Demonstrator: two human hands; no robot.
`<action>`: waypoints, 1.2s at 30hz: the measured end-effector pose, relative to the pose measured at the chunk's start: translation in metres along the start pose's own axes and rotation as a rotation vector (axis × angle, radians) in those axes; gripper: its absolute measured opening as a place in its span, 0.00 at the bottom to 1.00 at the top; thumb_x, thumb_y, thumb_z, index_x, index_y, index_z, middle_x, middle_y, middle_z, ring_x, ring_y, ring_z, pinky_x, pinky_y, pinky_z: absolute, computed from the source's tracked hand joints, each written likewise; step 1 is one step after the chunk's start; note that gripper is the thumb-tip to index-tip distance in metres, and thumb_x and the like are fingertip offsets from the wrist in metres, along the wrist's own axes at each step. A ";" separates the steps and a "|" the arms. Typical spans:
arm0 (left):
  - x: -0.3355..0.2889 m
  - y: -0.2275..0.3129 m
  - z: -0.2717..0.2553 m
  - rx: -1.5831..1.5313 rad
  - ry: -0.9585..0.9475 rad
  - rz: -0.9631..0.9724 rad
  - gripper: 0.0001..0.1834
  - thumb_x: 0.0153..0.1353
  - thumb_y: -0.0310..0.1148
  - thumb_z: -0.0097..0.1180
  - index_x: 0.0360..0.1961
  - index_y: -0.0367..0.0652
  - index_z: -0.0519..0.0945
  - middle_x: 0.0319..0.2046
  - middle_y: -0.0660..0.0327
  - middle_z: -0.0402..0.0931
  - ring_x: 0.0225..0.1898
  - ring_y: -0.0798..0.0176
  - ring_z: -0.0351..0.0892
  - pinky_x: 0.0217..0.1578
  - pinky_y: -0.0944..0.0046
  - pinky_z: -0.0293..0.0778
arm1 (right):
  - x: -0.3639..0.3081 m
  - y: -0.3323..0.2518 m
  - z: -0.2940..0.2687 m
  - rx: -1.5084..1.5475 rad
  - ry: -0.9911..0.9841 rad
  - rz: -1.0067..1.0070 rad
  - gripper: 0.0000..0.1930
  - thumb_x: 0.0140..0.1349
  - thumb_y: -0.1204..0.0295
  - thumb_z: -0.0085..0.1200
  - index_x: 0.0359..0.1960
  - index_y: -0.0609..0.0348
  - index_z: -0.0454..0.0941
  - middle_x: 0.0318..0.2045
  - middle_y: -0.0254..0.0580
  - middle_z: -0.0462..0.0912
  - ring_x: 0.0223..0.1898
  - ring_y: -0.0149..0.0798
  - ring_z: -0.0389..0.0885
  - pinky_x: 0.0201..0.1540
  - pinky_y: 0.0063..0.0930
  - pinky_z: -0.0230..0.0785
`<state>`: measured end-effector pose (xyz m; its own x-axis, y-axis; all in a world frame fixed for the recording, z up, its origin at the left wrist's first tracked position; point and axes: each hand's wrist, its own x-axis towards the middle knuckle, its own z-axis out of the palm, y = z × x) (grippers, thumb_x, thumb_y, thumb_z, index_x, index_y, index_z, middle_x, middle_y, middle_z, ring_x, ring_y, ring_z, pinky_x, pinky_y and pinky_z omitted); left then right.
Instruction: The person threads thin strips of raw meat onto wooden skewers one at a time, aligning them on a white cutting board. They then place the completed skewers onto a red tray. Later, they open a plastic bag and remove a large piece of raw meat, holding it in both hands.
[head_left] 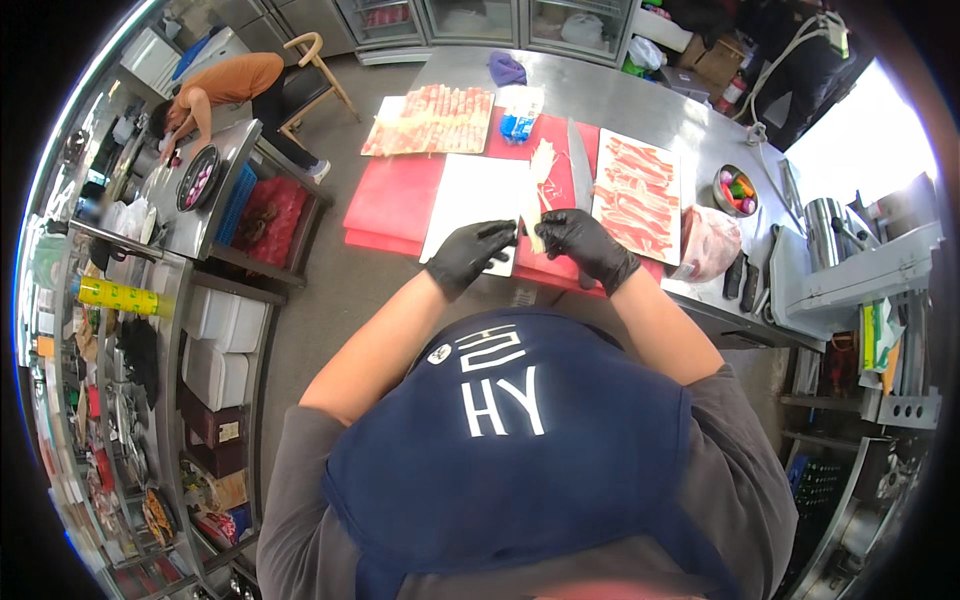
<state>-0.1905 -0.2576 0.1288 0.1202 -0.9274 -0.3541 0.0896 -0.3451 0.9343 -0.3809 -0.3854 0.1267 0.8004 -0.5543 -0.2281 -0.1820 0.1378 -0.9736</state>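
Note:
My right hand, in a black glove, pinches the near end of a pale, stringy bundle of what look like enoki mushrooms on the red cutting board. Just left of it my left hand, also gloved, is held over the near part of a white tray, fingers bent and apart. A large knife lies right of the mushrooms. Thin raw meat slices cover a white tray at the right. Rows of meat rolls with pale ends fill another tray at the far left.
Beyond the mushrooms are a blue-and-white package and a purple cloth. At the right stand a bowl of vegetables, a bagged piece of meat and black-handled tools. Another person bends over a left-hand counter.

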 end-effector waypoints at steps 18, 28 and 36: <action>0.074 -0.019 0.014 0.308 -0.212 0.180 0.09 0.61 0.29 0.56 0.39 0.36 0.80 0.31 0.63 0.80 0.31 0.71 0.75 0.33 0.70 0.70 | -0.016 0.024 0.041 -0.388 0.639 -0.084 0.12 0.51 0.65 0.59 0.28 0.64 0.81 0.20 0.52 0.77 0.21 0.43 0.76 0.28 0.35 0.68; 0.084 -0.011 0.023 0.031 -0.374 0.102 0.11 0.63 0.34 0.54 0.40 0.38 0.81 0.31 0.61 0.80 0.30 0.68 0.76 0.32 0.69 0.72 | -0.035 0.032 0.036 0.100 0.695 -0.106 0.08 0.61 0.70 0.53 0.30 0.61 0.81 0.21 0.33 0.77 0.23 0.24 0.71 0.26 0.21 0.64; 0.117 -0.021 0.028 0.174 -0.232 0.043 0.07 0.61 0.32 0.58 0.32 0.39 0.81 0.24 0.62 0.78 0.23 0.71 0.74 0.25 0.70 0.68 | -0.053 0.048 0.007 0.369 0.651 -0.143 0.07 0.65 0.71 0.49 0.37 0.60 0.77 0.28 0.38 0.77 0.28 0.31 0.77 0.27 0.23 0.68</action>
<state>-0.2056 -0.3634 0.0689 -0.1111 -0.9429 -0.3140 -0.0836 -0.3060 0.9484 -0.4282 -0.3433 0.0917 0.2828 -0.9439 -0.1704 0.1923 0.2299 -0.9540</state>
